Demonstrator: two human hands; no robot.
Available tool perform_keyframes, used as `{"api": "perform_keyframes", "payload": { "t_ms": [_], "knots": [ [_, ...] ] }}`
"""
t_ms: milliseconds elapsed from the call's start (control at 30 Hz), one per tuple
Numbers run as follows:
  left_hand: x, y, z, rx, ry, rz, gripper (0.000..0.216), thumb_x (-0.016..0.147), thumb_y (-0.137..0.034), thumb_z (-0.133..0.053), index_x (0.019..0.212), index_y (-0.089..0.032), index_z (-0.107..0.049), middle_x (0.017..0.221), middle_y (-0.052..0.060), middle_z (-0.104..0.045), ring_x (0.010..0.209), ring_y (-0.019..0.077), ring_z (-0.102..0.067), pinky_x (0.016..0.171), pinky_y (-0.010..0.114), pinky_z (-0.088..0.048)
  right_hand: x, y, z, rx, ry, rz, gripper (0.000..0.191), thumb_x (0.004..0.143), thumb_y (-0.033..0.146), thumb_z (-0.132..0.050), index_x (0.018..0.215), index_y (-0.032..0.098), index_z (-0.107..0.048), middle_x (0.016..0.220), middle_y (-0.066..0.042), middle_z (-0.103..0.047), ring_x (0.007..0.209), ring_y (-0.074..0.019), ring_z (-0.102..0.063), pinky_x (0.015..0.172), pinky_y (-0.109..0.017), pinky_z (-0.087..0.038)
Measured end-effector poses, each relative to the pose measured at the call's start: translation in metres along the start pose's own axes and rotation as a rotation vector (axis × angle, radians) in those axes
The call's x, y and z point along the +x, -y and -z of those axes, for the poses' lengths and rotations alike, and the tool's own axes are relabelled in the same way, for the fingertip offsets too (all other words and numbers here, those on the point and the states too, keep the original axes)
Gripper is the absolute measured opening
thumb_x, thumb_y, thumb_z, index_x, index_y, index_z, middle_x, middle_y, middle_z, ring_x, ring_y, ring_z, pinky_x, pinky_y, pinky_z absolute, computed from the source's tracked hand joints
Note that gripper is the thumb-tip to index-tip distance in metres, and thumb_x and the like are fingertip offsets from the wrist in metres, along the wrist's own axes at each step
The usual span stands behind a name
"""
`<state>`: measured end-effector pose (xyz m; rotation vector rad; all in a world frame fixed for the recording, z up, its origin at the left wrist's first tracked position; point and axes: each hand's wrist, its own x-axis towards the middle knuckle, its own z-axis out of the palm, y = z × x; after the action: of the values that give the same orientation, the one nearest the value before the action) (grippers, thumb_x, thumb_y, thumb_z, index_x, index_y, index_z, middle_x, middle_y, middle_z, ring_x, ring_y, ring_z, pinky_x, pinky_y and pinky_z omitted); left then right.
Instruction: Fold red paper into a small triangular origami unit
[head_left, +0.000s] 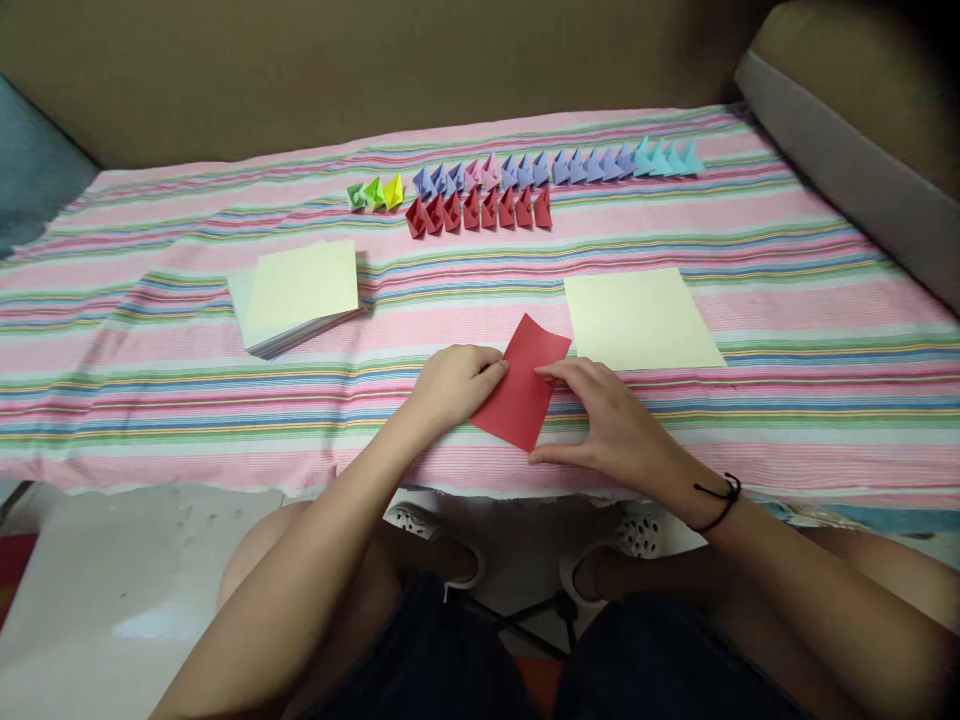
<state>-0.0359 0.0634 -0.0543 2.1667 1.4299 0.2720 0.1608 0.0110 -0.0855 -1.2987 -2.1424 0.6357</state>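
Note:
A folded red paper [523, 383] lies slanted on the striped tablecloth [150, 400] near the front edge. My left hand [450, 385] is curled, its fingertips pressing the paper's left edge. My right hand [607, 420] rests on the paper's right side, fingers stretched over it and thumb at its lower corner. A black cord circles my right wrist [716, 500].
A stack of square paper sheets [300, 295] sits to the left, and a single pale yellow sheet [637, 318] to the right of the red paper. Rows of small folded paper pieces, red [480, 210], purple [525, 170], green and cyan, line the far side. Cushions border the back.

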Motion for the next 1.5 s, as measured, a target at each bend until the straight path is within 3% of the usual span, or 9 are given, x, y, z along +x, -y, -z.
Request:
{"api": "perform_keyframes", "payload": {
  "t_ms": [167, 267, 500, 633, 867, 1167, 1233, 1367, 1500],
  "knots": [
    [0.001, 0.0, 0.0, 0.008, 0.008, 0.006, 0.034, 0.086, -0.031, -0.037, 0.056, -0.018, -0.042, 0.055, 0.0, -0.049, 0.054, 0.0144, -0.041, 0.053, 0.03, -0.02, 0.006, 0.0, 0.011, 0.219, 0.027, -0.095, 0.032, 0.086, 0.042, -0.055, 0.112, 0.023, -0.059, 0.11, -0.007, -0.062, 0.102, -0.023, -0.058, 0.089, -0.039, -0.046],
    [0.001, 0.001, -0.001, 0.005, 0.007, 0.01, 0.034, 0.087, -0.032, -0.037, 0.056, -0.018, -0.042, 0.054, -0.001, -0.048, 0.053, 0.0141, -0.04, 0.053, 0.029, -0.019, 0.008, 0.0, 0.013, 0.267, 0.001, -0.13, 0.024, 0.092, 0.032, -0.047, 0.107, 0.024, -0.064, 0.104, -0.004, -0.066, 0.097, -0.02, -0.06, 0.083, -0.035, -0.047],
    [0.0, 0.002, -0.001, -0.007, 0.009, 0.003, 0.034, 0.087, -0.032, -0.037, 0.056, -0.018, -0.04, 0.054, -0.001, -0.047, 0.052, 0.0132, -0.039, 0.053, 0.029, -0.02, 0.009, 0.002, -0.005, 0.09, -0.224, -0.126, 0.017, 0.086, 0.016, -0.054, 0.093, 0.022, -0.069, 0.092, -0.003, -0.07, 0.086, -0.0197, -0.061, 0.075, -0.034, -0.048],
    [0.0, 0.002, 0.0, -0.013, 0.011, -0.006, 0.034, 0.087, -0.031, -0.036, 0.057, -0.018, -0.042, 0.054, -0.001, -0.048, 0.053, 0.0132, -0.039, 0.053, 0.029, -0.019, 0.008, 0.001, -0.005, 0.034, -0.192, -0.085, 0.016, 0.081, 0.017, -0.061, 0.096, 0.021, -0.067, 0.095, -0.004, -0.07, 0.09, -0.0211, -0.06, 0.079, -0.036, -0.048],
    [0.0, 0.002, -0.001, -0.012, 0.007, -0.009, 0.033, 0.087, -0.031, -0.037, 0.057, -0.018, -0.039, 0.054, -0.001, -0.047, 0.052, 0.0126, -0.038, 0.053, 0.029, -0.019, 0.005, 0.001, 0.0, -0.033, -0.051, -0.031, 0.054, 0.066, 0.038, -0.078, 0.112, 0.019, -0.058, 0.109, -0.007, -0.063, 0.101, -0.025, -0.054, 0.089, -0.04, -0.044],
    [-0.001, 0.003, 0.0, -0.03, 0.006, 0.002, 0.033, 0.087, -0.031, -0.037, 0.057, -0.018, -0.039, 0.054, -0.002, -0.046, 0.052, 0.0129, -0.038, 0.052, 0.029, -0.019, -0.001, 0.006, -0.001, -0.047, -0.015, -0.005, 0.075, 0.058, 0.044, -0.081, 0.122, 0.02, -0.05, 0.117, -0.01, -0.057, 0.107, -0.0291, -0.049, 0.093, -0.045, -0.041],
    [-0.001, 0.005, 0.001, -0.073, 0.015, 0.007, 0.033, 0.087, -0.032, -0.037, 0.056, -0.018, -0.039, 0.054, -0.002, -0.046, 0.052, 0.013, -0.038, 0.052, 0.029, -0.019, -0.002, 0.008, 0.004, 0.054, -0.033, -0.026, 0.068, 0.064, 0.043, -0.079, 0.122, 0.021, -0.051, 0.115, -0.008, -0.058, 0.106, -0.0263, -0.051, 0.092, -0.042, -0.043],
    [-0.001, 0.006, 0.004, -0.113, 0.043, 0.02, 0.034, 0.086, -0.031, -0.038, 0.054, -0.018, -0.037, 0.053, -0.002, -0.045, 0.052, 0.0129, -0.039, 0.053, 0.029, -0.02, -0.001, 0.008, 0.011, 0.164, -0.16, -0.066, 0.018, 0.085, 0.024, -0.061, 0.102, 0.023, -0.063, 0.101, -0.004, -0.065, 0.094, -0.0188, -0.059, 0.083, -0.034, -0.048],
    [0.0, 0.004, 0.004, -0.069, 0.057, 0.038, 0.034, 0.084, -0.03, -0.039, 0.052, -0.018, -0.034, 0.05, -0.002, -0.042, 0.05, 0.013, -0.037, 0.052, 0.029, -0.019, 0.002, 0.006, 0.003, 0.061, -0.204, -0.001, 0.011, 0.084, 0.016, -0.059, 0.084, 0.022, -0.068, 0.086, -0.002, -0.069, 0.083, -0.019, -0.06, 0.075, -0.034, -0.048]
  ]
}}
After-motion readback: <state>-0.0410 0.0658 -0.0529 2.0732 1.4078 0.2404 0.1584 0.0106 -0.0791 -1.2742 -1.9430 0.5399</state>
